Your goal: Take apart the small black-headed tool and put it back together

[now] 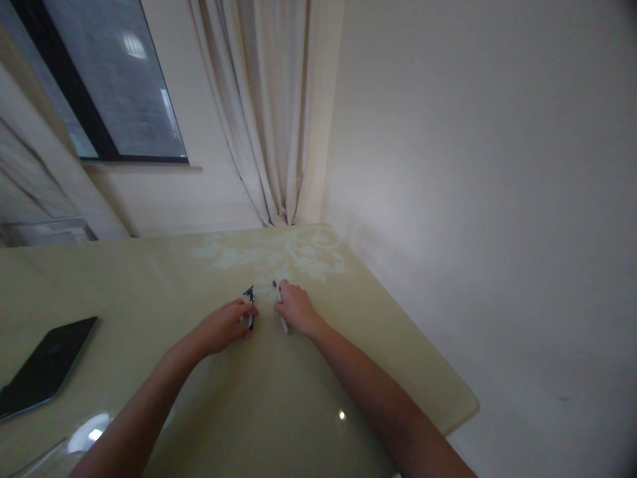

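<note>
Over the middle of a pale yellow-green table (pixel 239 411), my left hand (pixel 226 325) pinches a small razor-like item (pixel 251 320) with a dark head pointing away from me. Just to its right, my right hand (pixel 297 309) has its fingers closed on a slim white stick (pixel 284 324) with a dark tip at its far end. The two items stand roughly parallel with a small gap between them. My right fingers hide the middle of the white stick.
A dark tablet-like device (pixel 47 365) lies on the table at the left. A clear shiny object (pixel 89 433) is partly visible at the lower left. Curtains (pixel 271 113) and a window (pixel 119 79) are behind the table. A plain wall (pixel 472 199) borders its right side.
</note>
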Demonstrator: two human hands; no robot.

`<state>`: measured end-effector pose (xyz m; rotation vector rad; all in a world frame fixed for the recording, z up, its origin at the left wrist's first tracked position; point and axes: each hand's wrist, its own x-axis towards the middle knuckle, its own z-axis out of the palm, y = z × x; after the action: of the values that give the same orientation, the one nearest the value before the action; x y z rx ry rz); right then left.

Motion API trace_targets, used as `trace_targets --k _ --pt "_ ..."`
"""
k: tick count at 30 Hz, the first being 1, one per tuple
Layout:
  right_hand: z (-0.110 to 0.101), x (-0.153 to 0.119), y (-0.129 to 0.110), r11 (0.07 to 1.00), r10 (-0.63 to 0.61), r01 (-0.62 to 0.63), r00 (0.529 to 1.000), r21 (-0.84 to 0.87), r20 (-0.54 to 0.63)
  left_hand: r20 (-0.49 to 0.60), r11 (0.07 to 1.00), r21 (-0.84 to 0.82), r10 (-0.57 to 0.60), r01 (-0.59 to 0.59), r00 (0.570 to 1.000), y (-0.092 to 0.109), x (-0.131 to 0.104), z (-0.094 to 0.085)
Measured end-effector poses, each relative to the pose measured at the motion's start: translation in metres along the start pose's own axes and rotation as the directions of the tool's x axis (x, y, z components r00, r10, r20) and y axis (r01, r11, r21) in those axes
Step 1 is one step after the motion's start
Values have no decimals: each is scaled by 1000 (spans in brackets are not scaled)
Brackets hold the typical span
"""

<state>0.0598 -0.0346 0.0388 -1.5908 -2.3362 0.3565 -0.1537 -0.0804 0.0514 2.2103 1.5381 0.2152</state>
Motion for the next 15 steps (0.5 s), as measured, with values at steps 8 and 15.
trace_targets --k 8,15 --pt "9 -2 -4 998 -25 28 998 54 -54 -91 986 169 21 -5 996 20 0 2" --pt "8 -7 12 946 101 -84 994 314 -37 -70 958 285 -8 28 998 79 -1 17"
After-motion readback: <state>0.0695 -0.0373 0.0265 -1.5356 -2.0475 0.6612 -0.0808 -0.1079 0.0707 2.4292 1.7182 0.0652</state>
